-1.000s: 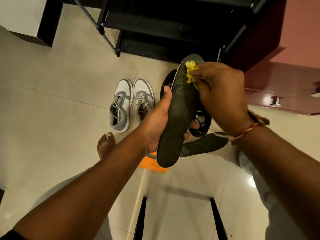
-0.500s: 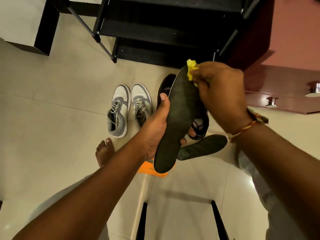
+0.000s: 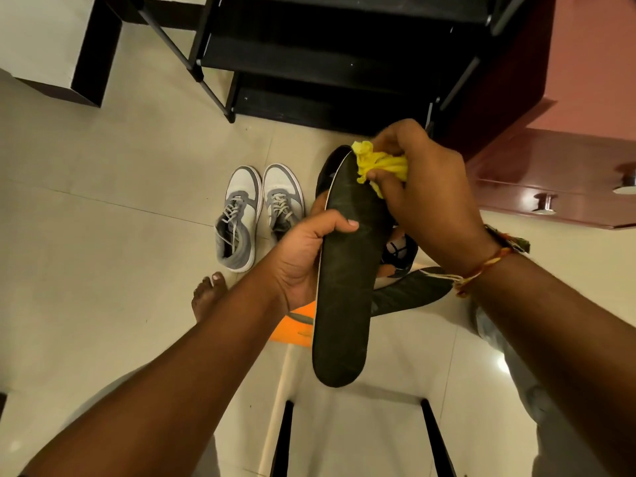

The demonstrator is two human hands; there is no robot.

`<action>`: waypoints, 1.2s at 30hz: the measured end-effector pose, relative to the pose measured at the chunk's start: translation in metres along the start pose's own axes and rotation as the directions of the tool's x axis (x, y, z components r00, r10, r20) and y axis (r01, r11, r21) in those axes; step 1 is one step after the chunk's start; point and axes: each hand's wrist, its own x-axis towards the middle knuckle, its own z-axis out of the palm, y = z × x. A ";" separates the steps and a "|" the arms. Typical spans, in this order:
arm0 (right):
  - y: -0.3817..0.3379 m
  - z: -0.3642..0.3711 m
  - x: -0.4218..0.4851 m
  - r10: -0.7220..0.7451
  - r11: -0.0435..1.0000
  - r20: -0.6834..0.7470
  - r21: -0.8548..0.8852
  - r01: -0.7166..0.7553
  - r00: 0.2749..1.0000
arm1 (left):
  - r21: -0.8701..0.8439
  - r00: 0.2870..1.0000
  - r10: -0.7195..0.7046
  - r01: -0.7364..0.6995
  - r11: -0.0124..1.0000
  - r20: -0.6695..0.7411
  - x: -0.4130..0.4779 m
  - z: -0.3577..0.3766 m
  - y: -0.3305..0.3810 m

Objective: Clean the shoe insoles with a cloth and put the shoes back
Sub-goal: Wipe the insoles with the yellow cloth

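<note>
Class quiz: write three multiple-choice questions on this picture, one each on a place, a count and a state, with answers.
1. Where on the held insole does the yellow cloth touch?
A. near end
B. middle
C. far end

2. How many grey-and-white sneakers stand on the floor?
A. one
B. two
C. four

3. What is the left hand doing?
A. gripping the insole
B. lying flat on the floor
C. lifting a sneaker

1 C: the right hand bunches the cloth against the insole's far tip.
2 B: one pair stands side by side.
3 A: its thumb lies across the insole's top face.
</note>
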 end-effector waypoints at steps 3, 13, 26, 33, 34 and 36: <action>0.004 0.005 0.001 -0.083 0.989 0.046 -0.115 0.087 0.996 | 0.045 0.996 0.084 -0.083 0.996 -0.038 0.000 0.004 -0.002; -0.005 0.028 -0.026 -0.251 0.964 0.109 0.119 0.238 0.962 | 0.242 0.974 0.223 -0.205 0.948 -0.048 -0.003 0.004 0.005; -0.010 0.013 -0.013 -0.139 0.988 -0.081 0.060 0.144 0.987 | 0.430 0.986 0.158 -0.123 0.894 -0.048 -0.003 0.000 0.005; 0.011 0.000 0.002 0.004 0.999 -0.161 0.046 0.003 0.987 | 0.478 0.982 0.187 -0.155 0.865 -0.021 -0.006 0.004 0.004; 0.006 0.003 -0.001 -0.016 0.999 -0.154 0.047 0.024 0.988 | 0.483 0.983 0.183 -0.150 0.862 -0.021 -0.005 0.002 0.004; -0.007 0.010 -0.010 -0.104 0.992 -0.115 0.065 0.112 0.988 | 0.502 0.983 0.181 -0.147 0.852 -0.019 -0.003 -0.003 0.004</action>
